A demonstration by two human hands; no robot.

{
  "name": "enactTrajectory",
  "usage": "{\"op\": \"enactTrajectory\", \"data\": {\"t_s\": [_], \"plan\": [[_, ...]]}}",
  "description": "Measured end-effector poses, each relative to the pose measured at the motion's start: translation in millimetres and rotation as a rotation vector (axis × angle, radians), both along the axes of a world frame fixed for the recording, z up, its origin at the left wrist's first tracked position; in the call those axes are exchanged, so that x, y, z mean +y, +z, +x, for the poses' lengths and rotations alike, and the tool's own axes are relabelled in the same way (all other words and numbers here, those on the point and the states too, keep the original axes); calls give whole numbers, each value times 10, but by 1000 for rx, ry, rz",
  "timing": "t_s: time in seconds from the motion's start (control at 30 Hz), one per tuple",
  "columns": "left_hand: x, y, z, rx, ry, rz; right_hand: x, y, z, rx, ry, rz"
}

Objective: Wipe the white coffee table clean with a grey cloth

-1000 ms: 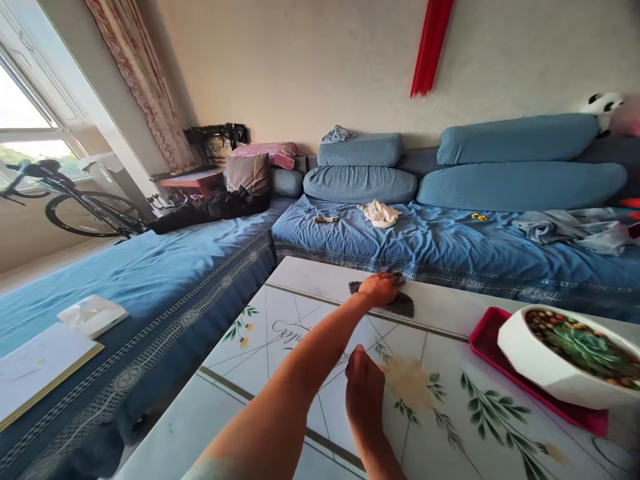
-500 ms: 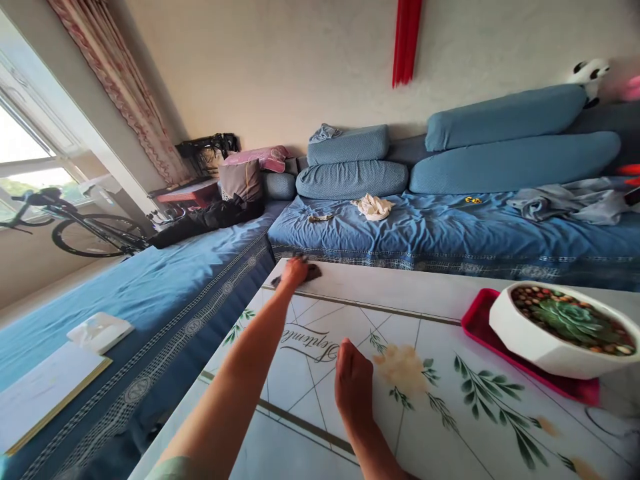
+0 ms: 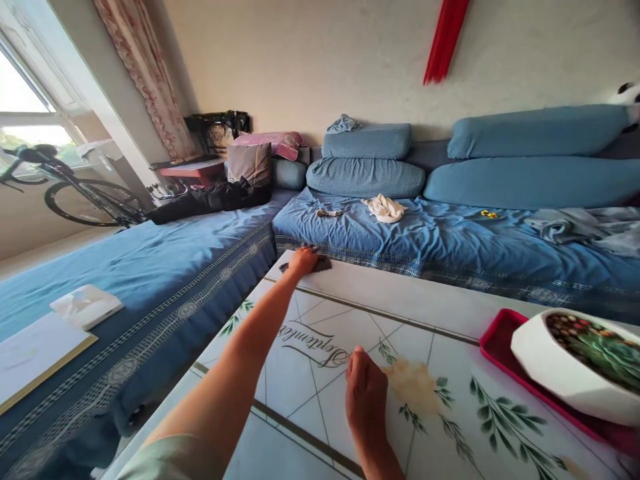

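Blue bedding (image 3: 125, 267) is spread across the low bed at the left, and a white box (image 3: 86, 307) and a gold-edged board (image 3: 35, 353) are laid near its dark border. A black bag (image 3: 210, 199) is heaped at the bed's far end. The white table (image 3: 395, 290) is set with its left edge alongside that bed and its far edge just short of a blue mattress (image 3: 400, 247).

The left arm is stretched diagonally over the tabletop from a pale green sleeve (image 3: 170, 460). The left hand (image 3: 303, 262) is pressed down near the far corner, with a dark grey cloth (image 3: 321, 265) clenched beneath it, just inside the far edge. The cloth is seen to poke out on both sides of the hand.

The right hand (image 3: 366, 387) is rested lower on the printed top, loosely curled, with nothing seen in its grasp. It is well apart from the cloth, with script lettering (image 3: 313, 343) lying between them and a printed flower (image 3: 413, 387) just beside it.

A white strip runs unbroken along the far edge from the cloth to a pink tray (image 3: 500, 347). A white pot of succulents (image 3: 565, 367) is seated on that tray, cut off by the right of the frame.
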State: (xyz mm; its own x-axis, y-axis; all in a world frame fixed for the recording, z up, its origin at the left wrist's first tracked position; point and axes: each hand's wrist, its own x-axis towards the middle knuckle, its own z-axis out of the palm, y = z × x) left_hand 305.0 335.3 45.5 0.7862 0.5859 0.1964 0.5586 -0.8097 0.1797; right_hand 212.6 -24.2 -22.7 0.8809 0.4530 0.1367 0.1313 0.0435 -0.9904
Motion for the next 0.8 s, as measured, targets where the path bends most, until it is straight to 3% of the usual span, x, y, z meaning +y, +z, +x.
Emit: {"op": "enactTrajectory", "data": {"t_s": [0.07,0.13,0.3,0.47,0.57,0.67,0.8], "plan": [[140,23,-161,-1,102,-13,14,7,5,-6,1,-2],[124,41,-308,0,151,-10,25,26,11,-29,-2,-3],[-345,-2,-970,28,140,15,51,88,17,-73,5,-48],[-1018,-435,-2104,-6,-25,59,90,174,9,-63,-35,-93],[-1339,-670,-2512,-25,-158,92,95,223,4,-54,-34,-112],[-1432,-636,-2337,0,-210,90,94,235,-2,-58,-35,-121],[-1223,-268,-1331,61,-117,35,96,212,-10,-102,-55,-121]]}}
